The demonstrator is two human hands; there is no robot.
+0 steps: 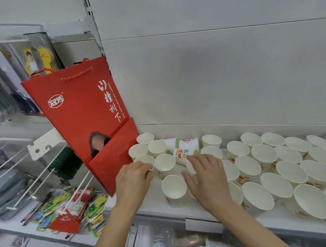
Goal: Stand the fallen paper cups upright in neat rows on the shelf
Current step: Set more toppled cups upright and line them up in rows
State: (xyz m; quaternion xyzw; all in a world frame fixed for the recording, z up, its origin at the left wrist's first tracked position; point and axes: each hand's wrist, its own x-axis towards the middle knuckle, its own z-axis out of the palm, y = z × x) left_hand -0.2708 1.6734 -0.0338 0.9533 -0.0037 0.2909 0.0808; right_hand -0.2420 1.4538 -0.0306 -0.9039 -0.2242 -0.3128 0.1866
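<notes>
White shop shelving fills the view: a plain back panel with a slotted upright, and a white shelf [174, 205] running from centre to 3 o'clock, a blank label holder [204, 225] on its front edge. Upright cups [174, 186] stand in a loose cluster at the shelf's left end, open mouths up. Behind them, toward 12 o'clock of the cluster, fallen cups [183, 155] lie on their sides, printed walls showing, touching one another and the standing ones. From there out to 3 o'clock the shelf is packed with wider bowls [257, 197] in rough rows.

A red bag [81, 109] with rope handles leans at 9 o'clock of the cups, its lower corner against them. Below it at 7 o'clock, wire hooks carry hanging packets [76, 203].

The left hand [133, 179] is curled around the rim of an upright cup beside the bag, fingers closed on it. The right hand [205, 178] lies spread over the middle of the cluster, fingertips touching a fallen cup; a white cup shows under the palm, but whether it is gripped cannot be told.
</notes>
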